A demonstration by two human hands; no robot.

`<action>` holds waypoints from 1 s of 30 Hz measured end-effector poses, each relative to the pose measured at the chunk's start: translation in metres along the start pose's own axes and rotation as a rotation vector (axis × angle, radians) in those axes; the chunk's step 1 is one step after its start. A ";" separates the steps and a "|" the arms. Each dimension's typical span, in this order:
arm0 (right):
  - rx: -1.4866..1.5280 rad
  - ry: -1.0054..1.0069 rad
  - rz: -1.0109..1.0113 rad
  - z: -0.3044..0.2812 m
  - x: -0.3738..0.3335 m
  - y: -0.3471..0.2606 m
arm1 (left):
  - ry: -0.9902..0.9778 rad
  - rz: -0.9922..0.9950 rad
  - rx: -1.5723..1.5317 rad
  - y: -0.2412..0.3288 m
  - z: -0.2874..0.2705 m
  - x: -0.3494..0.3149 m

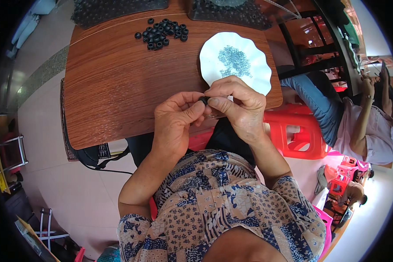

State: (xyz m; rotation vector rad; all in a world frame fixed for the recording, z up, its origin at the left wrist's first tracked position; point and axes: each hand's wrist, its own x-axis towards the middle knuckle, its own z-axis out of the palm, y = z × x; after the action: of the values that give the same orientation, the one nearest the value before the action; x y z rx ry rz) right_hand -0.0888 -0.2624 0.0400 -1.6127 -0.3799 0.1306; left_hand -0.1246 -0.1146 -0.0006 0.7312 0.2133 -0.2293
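Now you are pinching one small black ring (204, 100) between both hands at the table's (113, 83) near edge. Your left hand (175, 124) is curling its thumb against it; your right hand (238, 107) is arching over, fingertips pressed down. At twelve o'clock, one white scalloped plate (257, 70) is holding tiny grey bits. At eleven o'clock, roughly two dozen black rings (163, 33) are lying heaped.

One white plate (236, 61); one pile of black rings (162, 33); two red stools (298, 131).
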 end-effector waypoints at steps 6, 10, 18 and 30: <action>-0.220 0.031 -0.147 0.005 -0.004 0.003 | 0.049 0.053 0.053 -0.002 0.003 -0.002; -0.164 0.073 -0.130 0.008 -0.006 0.006 | 0.069 0.103 0.086 -0.001 0.006 -0.003; -0.275 0.071 -0.234 0.015 -0.009 0.015 | 0.076 0.050 -0.045 0.004 0.013 -0.004; -0.731 0.243 -0.685 0.030 -0.001 0.033 | 0.126 0.148 -0.037 -0.010 0.007 -0.007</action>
State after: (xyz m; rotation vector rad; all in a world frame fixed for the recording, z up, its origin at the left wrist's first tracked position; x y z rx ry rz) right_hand -0.0936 -0.2354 0.0050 -2.0755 -0.8288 -0.8001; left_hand -0.1327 -0.1254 0.0001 0.7221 0.2816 -0.0384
